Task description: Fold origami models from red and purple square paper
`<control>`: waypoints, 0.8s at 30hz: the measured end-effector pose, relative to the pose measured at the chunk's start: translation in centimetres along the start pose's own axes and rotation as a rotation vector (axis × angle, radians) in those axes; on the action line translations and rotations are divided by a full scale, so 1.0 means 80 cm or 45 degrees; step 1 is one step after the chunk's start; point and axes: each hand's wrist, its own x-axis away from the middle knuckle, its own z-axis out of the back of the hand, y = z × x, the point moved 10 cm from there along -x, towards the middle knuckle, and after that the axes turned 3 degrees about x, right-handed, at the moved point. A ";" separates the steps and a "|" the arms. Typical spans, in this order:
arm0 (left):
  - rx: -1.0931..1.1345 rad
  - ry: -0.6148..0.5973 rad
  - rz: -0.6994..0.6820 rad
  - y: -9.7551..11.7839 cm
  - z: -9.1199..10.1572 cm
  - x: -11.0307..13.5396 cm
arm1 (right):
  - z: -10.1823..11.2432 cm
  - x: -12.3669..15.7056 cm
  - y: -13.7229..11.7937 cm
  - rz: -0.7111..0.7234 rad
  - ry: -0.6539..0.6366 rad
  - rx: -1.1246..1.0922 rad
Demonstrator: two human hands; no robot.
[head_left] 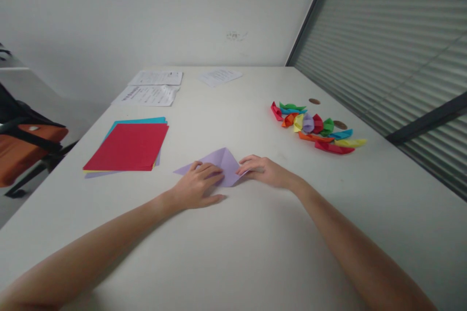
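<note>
A sheet of light purple origami paper (226, 160), partly folded, lies on the table in front of me, one corner pointing left and another away from me. My left hand (199, 185) rests on its left part, fingers stretched over the paper and thumb spread apart on the tabletop. At the right corner, my right hand (266, 171) has its fingertips and thumb around the slightly raised edge. The fingers of my left hand cover part of the paper's middle.
A stack of coloured square paper (127, 148), red on top, lies at the left. Several small folded paper pieces (317, 124) in mixed colours sit at the right, near round table holes (314, 101). Printed sheets (148, 95) lie farther back. An orange chair (31, 148) stands left.
</note>
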 end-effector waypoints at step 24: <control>-0.061 -0.115 -0.124 0.022 -0.018 0.004 | -0.006 -0.059 0.030 -0.501 0.471 0.610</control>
